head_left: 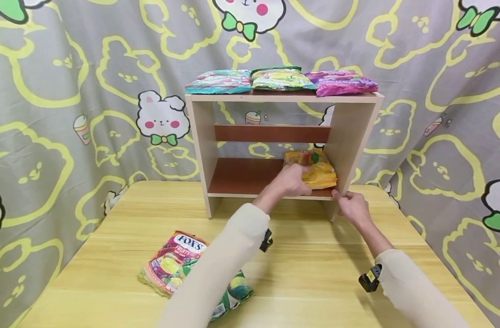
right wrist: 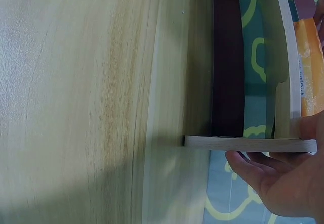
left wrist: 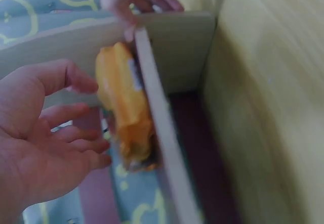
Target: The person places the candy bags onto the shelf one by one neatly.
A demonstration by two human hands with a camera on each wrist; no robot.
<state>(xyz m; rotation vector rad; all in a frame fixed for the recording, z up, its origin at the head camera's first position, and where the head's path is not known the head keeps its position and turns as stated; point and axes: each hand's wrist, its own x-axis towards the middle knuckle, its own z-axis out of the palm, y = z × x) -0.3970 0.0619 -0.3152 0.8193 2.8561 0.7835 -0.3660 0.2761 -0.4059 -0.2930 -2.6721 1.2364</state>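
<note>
An orange candy bag (head_left: 320, 175) lies on the middle board of a small wooden shelf (head_left: 242, 190), by its right side panel. Just in front of it is my left hand (head_left: 293, 180). The left wrist view shows that hand (left wrist: 55, 133) with loosely bent fingers, beside the bag (left wrist: 124, 95) and not wrapped round it. My right hand (head_left: 354, 207) grips the edge of the right side panel. In the right wrist view its thumb is inside and its fingers are outside the panel (right wrist: 248, 143); part of this hand (right wrist: 288, 183) is cut off.
Teal (head_left: 221, 82), green-yellow (head_left: 280, 79) and purple (head_left: 342, 83) candy bags lie in a row on the shelf top. A Fox's bag (head_left: 172, 266) and a green bag (head_left: 237, 289) lie on the wooden table (head_left: 307, 282), partly behind my left sleeve. A patterned curtain (head_left: 110, 91) hangs behind.
</note>
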